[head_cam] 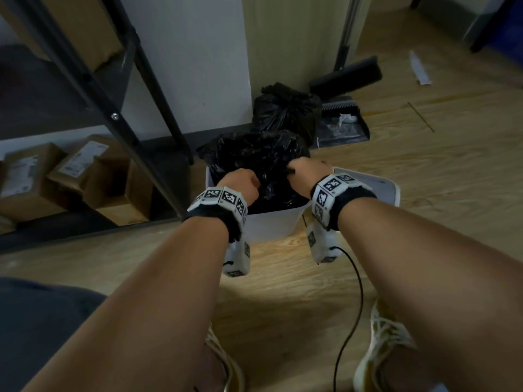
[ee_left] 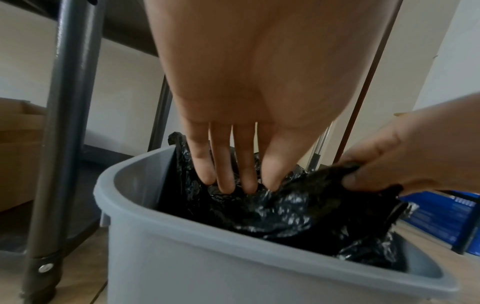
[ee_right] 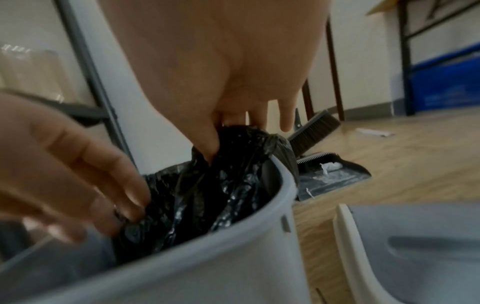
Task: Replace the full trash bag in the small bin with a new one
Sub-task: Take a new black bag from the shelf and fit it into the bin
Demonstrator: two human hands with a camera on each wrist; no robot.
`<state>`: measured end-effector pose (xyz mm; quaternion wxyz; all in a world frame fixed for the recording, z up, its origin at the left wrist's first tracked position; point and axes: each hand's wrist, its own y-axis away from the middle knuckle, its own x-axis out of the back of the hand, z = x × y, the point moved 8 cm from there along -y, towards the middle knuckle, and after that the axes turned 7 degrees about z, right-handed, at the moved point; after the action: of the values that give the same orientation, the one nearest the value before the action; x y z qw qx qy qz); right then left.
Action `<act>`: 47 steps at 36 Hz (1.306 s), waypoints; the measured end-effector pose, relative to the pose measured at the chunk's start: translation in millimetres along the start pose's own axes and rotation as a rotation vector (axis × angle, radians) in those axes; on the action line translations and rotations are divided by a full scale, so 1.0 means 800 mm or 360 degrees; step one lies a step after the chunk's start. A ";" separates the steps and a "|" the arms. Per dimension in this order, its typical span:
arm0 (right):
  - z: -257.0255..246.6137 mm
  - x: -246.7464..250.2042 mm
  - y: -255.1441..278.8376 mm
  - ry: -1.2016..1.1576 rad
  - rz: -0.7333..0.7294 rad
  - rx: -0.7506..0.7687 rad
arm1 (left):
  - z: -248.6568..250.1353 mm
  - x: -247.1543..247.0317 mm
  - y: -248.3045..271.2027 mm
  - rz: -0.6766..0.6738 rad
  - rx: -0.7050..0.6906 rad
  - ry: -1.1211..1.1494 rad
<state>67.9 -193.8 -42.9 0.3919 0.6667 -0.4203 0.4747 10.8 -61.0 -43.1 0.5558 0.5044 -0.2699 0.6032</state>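
A small pale grey bin (head_cam: 278, 222) stands on the wood floor with a crumpled black trash bag (head_cam: 254, 154) in its mouth. My left hand (head_cam: 240, 183) grips the bag's film at the near left, the fingers (ee_left: 233, 174) dug into the plastic (ee_left: 272, 209). My right hand (head_cam: 307, 171) pinches the bag's edge at the right, thumb (ee_right: 211, 144) and fingers closed on a bunched fold (ee_right: 207, 195). A second black bag (head_cam: 285, 108), knotted and full, sits behind the bin against the wall. The bag hides the bin's inside.
The bin's lid (head_cam: 376, 185) lies just right of the bin. A dustpan (head_cam: 342, 123) and brush (head_cam: 345, 76) lie behind it. A black shelf frame (head_cam: 119, 128) with cardboard boxes (head_cam: 70, 171) stands on the left. My shoes and a cable (head_cam: 356, 292) are near me.
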 end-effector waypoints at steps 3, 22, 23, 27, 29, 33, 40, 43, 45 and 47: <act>0.001 0.017 -0.007 -0.0402 0.0075 -0.0114 | -0.003 -0.008 -0.004 -0.0028 0.0043 0.0146; 0.028 0.053 -0.029 -0.0994 0.0253 -0.0532 | 0.016 -0.015 -0.008 0.0354 0.0019 -0.0037; 0.028 0.054 -0.030 -0.0986 0.0258 -0.0529 | 0.018 -0.017 -0.008 0.0353 -0.0002 -0.0044; 0.028 0.052 -0.032 -0.0971 0.0291 -0.0536 | 0.028 -0.027 -0.004 0.0262 -0.0100 -0.0128; 0.026 0.053 -0.031 -0.0989 0.0294 -0.0525 | 0.027 -0.021 -0.004 0.0278 -0.0071 -0.0164; 0.018 0.054 -0.026 -0.0992 0.0214 -0.0467 | 0.015 0.004 -0.012 0.0352 0.0000 -0.0146; 0.000 0.039 0.001 -0.0787 0.0004 -0.0309 | -0.005 0.042 -0.014 0.0382 0.0176 0.0148; -0.006 0.038 0.012 -0.0607 0.0049 -0.0231 | -0.002 0.054 -0.009 0.0423 0.0212 0.0305; -0.008 0.034 0.016 -0.0455 0.0070 -0.0142 | 0.000 0.062 -0.006 0.0454 0.0240 0.0402; -0.009 0.032 0.021 -0.0273 0.0090 -0.0046 | 0.004 0.065 -0.003 0.0453 0.0257 0.0460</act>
<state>54.9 -197.4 -14.5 0.3506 0.6870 -0.4778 0.4206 21.0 -42.4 4.4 0.4558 0.4123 -0.2068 0.7613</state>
